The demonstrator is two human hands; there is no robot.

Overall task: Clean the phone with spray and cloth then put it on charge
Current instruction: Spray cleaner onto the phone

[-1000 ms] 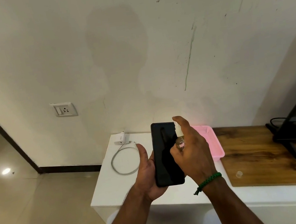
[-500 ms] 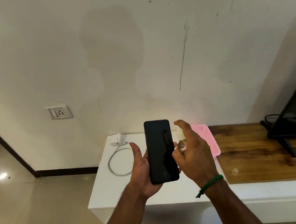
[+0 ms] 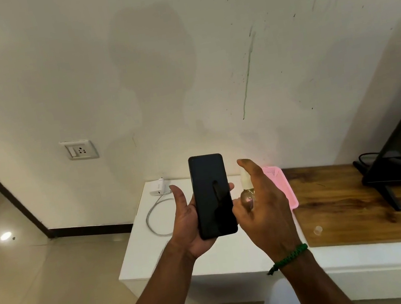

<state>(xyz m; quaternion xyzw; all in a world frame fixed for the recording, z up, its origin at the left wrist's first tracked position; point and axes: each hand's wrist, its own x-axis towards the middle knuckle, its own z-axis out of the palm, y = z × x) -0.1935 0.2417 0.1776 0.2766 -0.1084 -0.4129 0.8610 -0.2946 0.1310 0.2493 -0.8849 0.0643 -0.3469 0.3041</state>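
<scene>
holding phone (image 3: 213,197) upright in left hand (image 3: 189,222) fingers (image 3: 230,187)

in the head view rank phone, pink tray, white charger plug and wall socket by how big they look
1. phone, though it is nearest the camera
2. pink tray, partly hidden by the right hand
3. wall socket
4. white charger plug

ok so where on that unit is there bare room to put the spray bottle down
Bare patches: the white top near its front edge, between the charger cable and the left hand; and the wooden top between the pink tray and the TV stand. The right end is crowded.
</scene>
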